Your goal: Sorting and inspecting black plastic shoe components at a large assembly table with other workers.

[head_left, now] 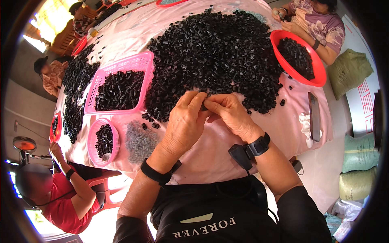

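Two bare hands pinch one small black plastic piece at the near edge of a great heap.

The left hand point(184, 125) and right hand point(229, 115) meet fingertip to fingertip over the pink cloth point(210, 150), both closed on a small black piece point(204, 106), a stubby, tube-like bit mostly hidden between the fingers. It sits just in front of the heap of black pieces point(214, 52), a knobbly, glossy mound covering the table's middle. To the left a pink mesh basket point(139, 62), rectangular and perforated, holds more; nearer, a round pink basket point(114, 139) lies beside a dull grey pile of fine wire springs point(139, 139). On the right, a smooth red bowl point(320, 75) is part filled, and a dark phone point(315, 117) lies flat.
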`<state>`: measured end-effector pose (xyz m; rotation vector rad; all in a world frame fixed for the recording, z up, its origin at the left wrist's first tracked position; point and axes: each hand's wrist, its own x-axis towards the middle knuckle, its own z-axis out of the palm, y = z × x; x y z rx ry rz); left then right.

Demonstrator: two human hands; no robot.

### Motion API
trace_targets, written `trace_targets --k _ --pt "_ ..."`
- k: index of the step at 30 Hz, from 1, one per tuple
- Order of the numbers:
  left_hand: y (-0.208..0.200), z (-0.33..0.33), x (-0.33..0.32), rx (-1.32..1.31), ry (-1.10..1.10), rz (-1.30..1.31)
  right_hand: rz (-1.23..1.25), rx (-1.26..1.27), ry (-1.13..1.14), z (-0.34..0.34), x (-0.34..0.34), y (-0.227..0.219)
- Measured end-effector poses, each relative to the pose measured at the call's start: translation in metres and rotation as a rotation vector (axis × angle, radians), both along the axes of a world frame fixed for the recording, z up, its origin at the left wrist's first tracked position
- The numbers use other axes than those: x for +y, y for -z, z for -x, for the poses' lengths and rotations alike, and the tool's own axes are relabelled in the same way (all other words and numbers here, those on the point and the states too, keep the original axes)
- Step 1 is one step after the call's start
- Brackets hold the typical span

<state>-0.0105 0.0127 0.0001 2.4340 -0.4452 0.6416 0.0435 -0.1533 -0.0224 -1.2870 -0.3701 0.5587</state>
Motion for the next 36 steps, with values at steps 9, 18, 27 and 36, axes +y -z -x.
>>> trace_targets --k 9,18,27,36 --pt "0.0 0.002 -0.005 -0.002 0.015 0.067 -0.051 -0.022 -0.029 -0.003 0.0 0.007" --pt "-0.008 0.004 0.003 0.037 -0.015 0.094 -0.073 0.049 0.044 0.002 0.002 0.003" --pt "-0.041 -0.006 0.108 -0.517 -0.552 -0.391 0.018 0.012 0.055 -0.004 0.001 0.001" --pt "-0.009 0.03 0.087 0.48 -0.327 -0.105 0.033 0.016 0.0 -0.001 0.003 -0.002"
